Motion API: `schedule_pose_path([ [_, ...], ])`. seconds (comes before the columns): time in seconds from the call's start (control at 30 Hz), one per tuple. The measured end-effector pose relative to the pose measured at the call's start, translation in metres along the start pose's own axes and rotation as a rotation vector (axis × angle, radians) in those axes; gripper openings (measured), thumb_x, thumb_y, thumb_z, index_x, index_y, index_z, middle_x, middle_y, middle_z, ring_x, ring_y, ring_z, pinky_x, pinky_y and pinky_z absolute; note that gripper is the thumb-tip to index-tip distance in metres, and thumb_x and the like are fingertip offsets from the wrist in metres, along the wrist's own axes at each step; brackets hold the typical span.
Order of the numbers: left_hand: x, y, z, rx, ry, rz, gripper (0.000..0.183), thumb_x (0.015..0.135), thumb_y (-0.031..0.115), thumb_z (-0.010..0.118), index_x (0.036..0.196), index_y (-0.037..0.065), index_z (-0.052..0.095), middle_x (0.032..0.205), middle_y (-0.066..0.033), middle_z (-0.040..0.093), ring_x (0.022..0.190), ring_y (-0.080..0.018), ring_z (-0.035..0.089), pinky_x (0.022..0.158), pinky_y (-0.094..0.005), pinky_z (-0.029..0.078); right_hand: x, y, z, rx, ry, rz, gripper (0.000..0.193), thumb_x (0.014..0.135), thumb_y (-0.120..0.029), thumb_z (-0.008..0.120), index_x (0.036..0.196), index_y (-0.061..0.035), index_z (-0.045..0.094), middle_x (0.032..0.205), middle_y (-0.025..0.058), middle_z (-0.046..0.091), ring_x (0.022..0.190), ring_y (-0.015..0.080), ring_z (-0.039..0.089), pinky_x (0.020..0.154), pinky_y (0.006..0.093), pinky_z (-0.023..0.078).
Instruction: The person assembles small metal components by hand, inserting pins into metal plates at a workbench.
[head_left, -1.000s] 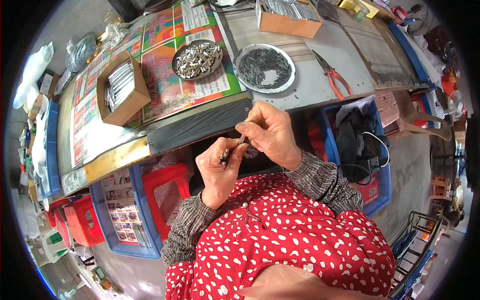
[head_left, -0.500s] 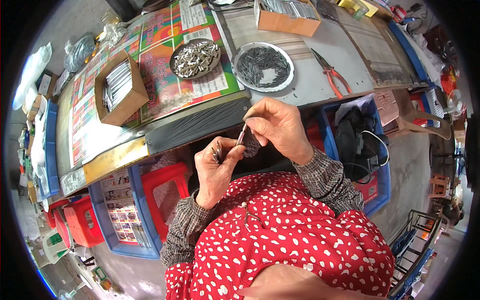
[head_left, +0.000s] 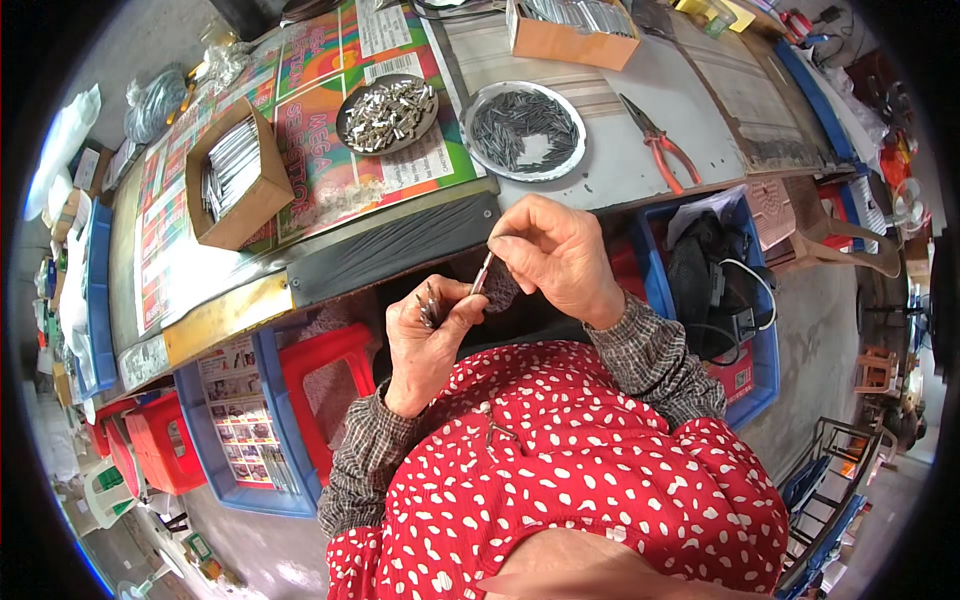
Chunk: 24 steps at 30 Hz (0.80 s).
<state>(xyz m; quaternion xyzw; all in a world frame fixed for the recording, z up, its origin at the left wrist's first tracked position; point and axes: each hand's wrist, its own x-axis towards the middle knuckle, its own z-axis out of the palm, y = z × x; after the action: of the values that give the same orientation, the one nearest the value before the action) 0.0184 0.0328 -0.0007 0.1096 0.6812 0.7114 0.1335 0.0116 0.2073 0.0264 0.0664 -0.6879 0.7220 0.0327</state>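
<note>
Sheeting [head_left: 308, 115], boldly lettered in pink, with a white barcode label [head_left: 394, 68], covers the left of our bench [head_left: 610, 150]; our left hand [head_left: 428, 345] grips small metal pieces [head_left: 429, 308] and a slim rod [head_left: 483, 273], just before the bench's edge; our right hand [head_left: 558, 258] pinches the rod's upper end.

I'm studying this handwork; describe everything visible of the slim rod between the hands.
The slim rod looks straight, shiny and metallic, silvery with a pinkish tint. It slants, upper end rightward, at the table's near side. The left hand pinches its lower part; the right hand holds its top by the fingertips. Its ends are hidden.
</note>
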Motion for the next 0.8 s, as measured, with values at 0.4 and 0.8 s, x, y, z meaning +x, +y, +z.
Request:
schedule_pose_path([
  [0.4,0.000,0.004,-0.001,0.001,-0.026,-0.021,0.004,0.083,0.002,0.063,0.081,-0.002,0.061,0.067,0.0002,0.060,0.061,-0.0025,0.052,0.054,-0.0173,0.042,0.002,0.004,-0.004,0.172,-0.149,0.129,0.009,0.085,-0.007,0.062,0.086,-0.0002,0.056,0.070,-0.0010,0.056,0.053,0.0018,0.047,0.045,0.0156,0.037],
  [0.8,-0.001,0.000,-0.001,-0.151,-0.104,-0.112,0.008,0.080,0.001,0.067,0.080,-0.001,0.059,0.068,-0.0006,0.061,0.063,-0.0033,0.055,0.054,-0.0194,0.045,-0.007,0.010,0.006,0.133,-0.112,0.019,0.017,0.084,-0.006,0.064,0.075,-0.0022,0.050,0.066,0.0004,0.052,0.050,0.0021,0.044,0.041,0.0168,0.031],
])
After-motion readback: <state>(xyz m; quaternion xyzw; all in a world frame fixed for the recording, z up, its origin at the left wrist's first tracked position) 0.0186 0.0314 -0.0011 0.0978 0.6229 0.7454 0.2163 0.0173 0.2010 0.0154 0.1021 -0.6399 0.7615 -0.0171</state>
